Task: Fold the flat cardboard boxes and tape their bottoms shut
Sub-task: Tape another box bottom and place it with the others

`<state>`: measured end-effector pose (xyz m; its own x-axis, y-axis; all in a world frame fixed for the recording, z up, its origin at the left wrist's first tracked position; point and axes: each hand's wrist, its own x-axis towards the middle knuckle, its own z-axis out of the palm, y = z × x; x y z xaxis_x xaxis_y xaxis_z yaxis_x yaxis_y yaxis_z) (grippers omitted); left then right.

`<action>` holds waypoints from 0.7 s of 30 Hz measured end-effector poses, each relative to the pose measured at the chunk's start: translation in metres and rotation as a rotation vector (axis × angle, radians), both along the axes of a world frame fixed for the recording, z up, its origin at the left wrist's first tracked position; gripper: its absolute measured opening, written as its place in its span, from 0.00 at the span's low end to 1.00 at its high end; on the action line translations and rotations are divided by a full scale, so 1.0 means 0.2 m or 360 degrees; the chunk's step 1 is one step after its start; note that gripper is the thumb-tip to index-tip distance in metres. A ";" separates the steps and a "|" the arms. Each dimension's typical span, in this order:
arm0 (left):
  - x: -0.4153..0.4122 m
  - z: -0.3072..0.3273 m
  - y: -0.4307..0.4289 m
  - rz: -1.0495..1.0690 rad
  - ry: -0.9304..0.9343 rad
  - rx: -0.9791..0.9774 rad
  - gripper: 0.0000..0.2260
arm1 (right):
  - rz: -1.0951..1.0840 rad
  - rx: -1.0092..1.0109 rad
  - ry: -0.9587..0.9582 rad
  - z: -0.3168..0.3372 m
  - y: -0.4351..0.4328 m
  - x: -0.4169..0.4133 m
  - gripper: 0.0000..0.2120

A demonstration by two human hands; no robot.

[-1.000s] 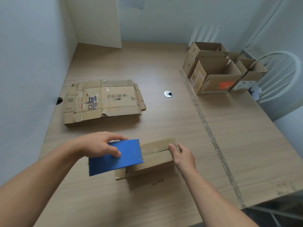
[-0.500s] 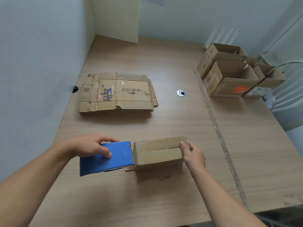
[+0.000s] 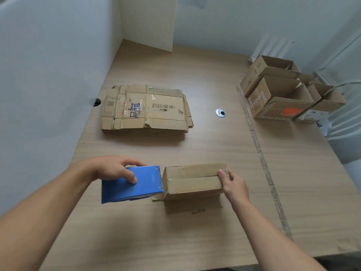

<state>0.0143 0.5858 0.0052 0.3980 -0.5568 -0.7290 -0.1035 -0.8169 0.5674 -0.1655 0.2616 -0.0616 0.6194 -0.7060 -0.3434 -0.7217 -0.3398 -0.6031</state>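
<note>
Blue tape dispenser [image 3: 132, 184] has slid left off the box [image 3: 193, 180] top & now meets its left end, with left hand [image 3: 115, 169] fingers [image 3: 134, 163] curled round it, thumb on the blue side. Box sits front-centre on the desk [image 3: 195, 231], long axis L-R, centre seam up & prob. taped; right hand [image 3: 234, 184] grips its right end, thumb on the seam. Stack of flat boxes [image 3: 146, 110] lies behind, while open boxes [image 3: 283, 98] far right face up, contents can't be told.

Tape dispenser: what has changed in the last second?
The left hand drew the blue tape dispenser leftward along the top seam of the box, from over the top to its left end. The right hand still holds the right end; the box stayed put.
</note>
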 end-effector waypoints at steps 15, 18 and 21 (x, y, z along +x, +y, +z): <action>-0.03 -0.05 -0.09 -0.0093 -0.0128 0.0107 0.23 | -0.0094 0.0109 -0.0080 -0.04 0.00 -0.01 0.32; -0.04 -0.04 -0.12 -0.0108 -0.0157 0.0114 0.20 | -0.0096 0.0133 -0.0119 -0.09 -0.04 -0.02 0.40; -0.04 -0.02 -0.16 -0.0153 -0.0232 0.0138 0.19 | -0.0082 0.0142 -0.0099 -0.03 -0.01 0.01 0.35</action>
